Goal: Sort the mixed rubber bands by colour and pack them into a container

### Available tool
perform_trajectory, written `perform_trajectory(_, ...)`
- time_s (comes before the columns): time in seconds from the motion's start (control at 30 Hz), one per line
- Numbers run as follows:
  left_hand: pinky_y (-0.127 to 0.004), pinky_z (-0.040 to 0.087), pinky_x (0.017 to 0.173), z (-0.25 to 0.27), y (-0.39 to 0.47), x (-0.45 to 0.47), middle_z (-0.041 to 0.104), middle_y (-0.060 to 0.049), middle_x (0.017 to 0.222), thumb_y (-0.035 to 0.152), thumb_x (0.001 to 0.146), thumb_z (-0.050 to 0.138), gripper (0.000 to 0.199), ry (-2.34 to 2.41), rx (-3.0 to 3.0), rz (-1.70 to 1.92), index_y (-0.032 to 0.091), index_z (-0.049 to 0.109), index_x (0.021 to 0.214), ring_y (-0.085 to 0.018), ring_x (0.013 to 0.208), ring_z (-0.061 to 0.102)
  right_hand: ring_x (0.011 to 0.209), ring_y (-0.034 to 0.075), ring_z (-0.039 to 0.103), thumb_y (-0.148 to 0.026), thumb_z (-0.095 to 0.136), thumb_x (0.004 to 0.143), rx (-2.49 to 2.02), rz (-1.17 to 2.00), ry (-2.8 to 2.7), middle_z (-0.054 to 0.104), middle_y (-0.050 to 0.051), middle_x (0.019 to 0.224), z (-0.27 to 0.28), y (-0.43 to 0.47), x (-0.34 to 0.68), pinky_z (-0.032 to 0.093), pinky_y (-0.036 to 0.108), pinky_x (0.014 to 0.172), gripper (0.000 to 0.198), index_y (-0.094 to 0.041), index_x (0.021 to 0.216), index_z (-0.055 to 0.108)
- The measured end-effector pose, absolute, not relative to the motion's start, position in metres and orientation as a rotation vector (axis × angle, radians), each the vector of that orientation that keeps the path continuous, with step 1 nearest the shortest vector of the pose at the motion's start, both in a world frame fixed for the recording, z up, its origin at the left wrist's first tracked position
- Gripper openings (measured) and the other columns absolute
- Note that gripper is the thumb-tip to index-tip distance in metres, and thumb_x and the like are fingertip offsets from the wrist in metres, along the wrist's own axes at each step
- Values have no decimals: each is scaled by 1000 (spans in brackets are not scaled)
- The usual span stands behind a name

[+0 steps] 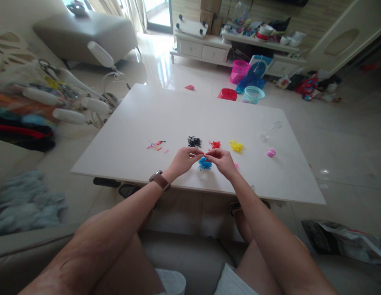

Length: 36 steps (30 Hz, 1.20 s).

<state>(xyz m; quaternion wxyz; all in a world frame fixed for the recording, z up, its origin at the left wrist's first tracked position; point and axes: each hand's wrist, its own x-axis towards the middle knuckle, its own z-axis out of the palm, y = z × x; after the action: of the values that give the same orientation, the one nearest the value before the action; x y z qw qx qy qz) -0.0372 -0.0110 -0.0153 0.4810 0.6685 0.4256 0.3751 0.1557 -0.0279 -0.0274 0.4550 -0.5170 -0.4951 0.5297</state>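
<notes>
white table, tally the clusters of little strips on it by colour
Thin black strip cluster: 1
Thin red strip cluster: 1
Thin yellow strip cluster: 1
Thin blue strip cluster: 1
Loose mixed-colour strip cluster: 1
Total: 5, leaving out a pink bit partly hidden by the right hand

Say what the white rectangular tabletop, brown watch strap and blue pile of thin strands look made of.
White tabletop: perhaps satin laminate or painted board, smooth. Brown watch strap: probably matte leather; little shine shows. Blue pile of thin strands: possibly rubber or plastic, given vivid colour; finish unclear.
</notes>
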Motion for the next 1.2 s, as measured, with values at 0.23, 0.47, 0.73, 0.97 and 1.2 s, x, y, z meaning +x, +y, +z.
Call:
perform_trajectory(0.23,-31,56,76,-18,-9,-37,77,-6,85,33,83,67,18,1116,1615,924,17,75,83,-19,81,70,69,20,72,-48,89,63,-1280,1243,-1222,75,4,75,-35,-24,158,60,37,72,34,-20,77,75)
perform_trajectory(0.47,-29,53,69,-24,-6,-39,74,-7,72,31,78,70,20,1157,1462,940,16,63,67,-18,72,71,71,21,72,-45,89,65,-1272,1244,-1222,76,5,77,-34,-25,158,60,37,72,31,-20,78,76)
perform_trajectory(0.73,-26,54,65,-21,-6,-37,65,2,64,23,77,71,28,991,1402,891,15,68,104,-15,63,69,72,21,72,-50,90,60,-1276,1325,-1206,76,5,75,-27,-28,154,60,36,74,39,-19,78,75)
perform_trajectory(0.97,-26,52,65,-26,-5,-38,66,-1,69,33,84,69,30,928,1536,845,15,74,107,-14,66,67,72,19,72,-49,90,61,-1257,1361,-1203,76,5,77,-24,-30,154,58,33,72,37,-19,79,77)
perform_trajectory(1.2,-25,51,65,-22,-4,-39,71,-3,72,26,86,64,16,996,1641,877,14,73,91,-14,66,66,71,19,72,-48,90,61,-1267,1345,-1214,76,5,75,-20,-31,153,58,33,71,37,-18,77,76)
